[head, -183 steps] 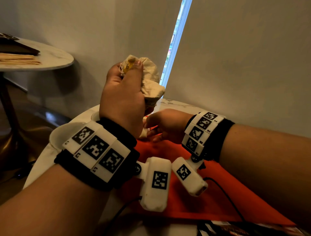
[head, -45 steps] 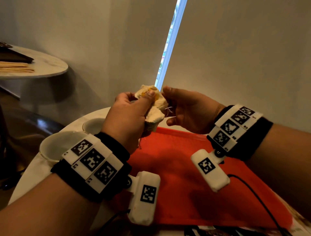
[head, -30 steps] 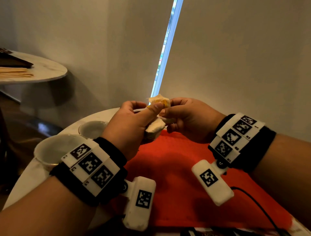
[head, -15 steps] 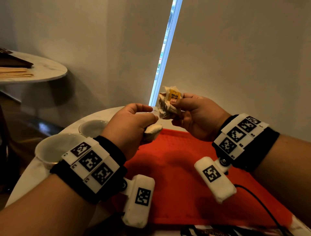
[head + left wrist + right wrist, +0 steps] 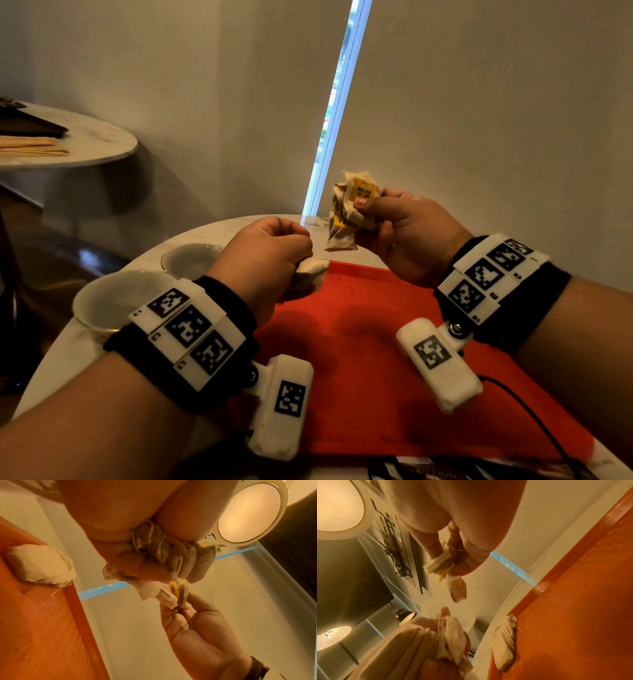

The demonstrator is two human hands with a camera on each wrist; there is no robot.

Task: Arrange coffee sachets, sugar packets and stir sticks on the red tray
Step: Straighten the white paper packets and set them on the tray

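Note:
My left hand (image 5: 294, 246) is a fist round a crumpled bundle of pale sachets (image 5: 171, 555), low over the far left corner of the red tray (image 5: 376, 342). My right hand (image 5: 363, 205) is raised beside it and pinches a few sachets with a yellow tag (image 5: 356, 202) between thumb and fingers. The two bunches hang a little apart. One pale sachet (image 5: 39, 563) lies on the tray at its far corner, also seen as the sachet (image 5: 503, 642) against the tray rim (image 5: 539, 588). I see no sugar packets or stir sticks.
Two white cups (image 5: 113, 301) (image 5: 191, 260) stand on the round marble table (image 5: 68, 353) left of the tray. Dark printed packets (image 5: 428, 472) lie at the front edge. A black cable (image 5: 534, 418) crosses the tray's right side. The wall stands close behind.
My right hand has drawn the yellow-tagged sachets out of the left hand's bundle and moved up and to the right. My left hand has sunk toward the tray's corner.

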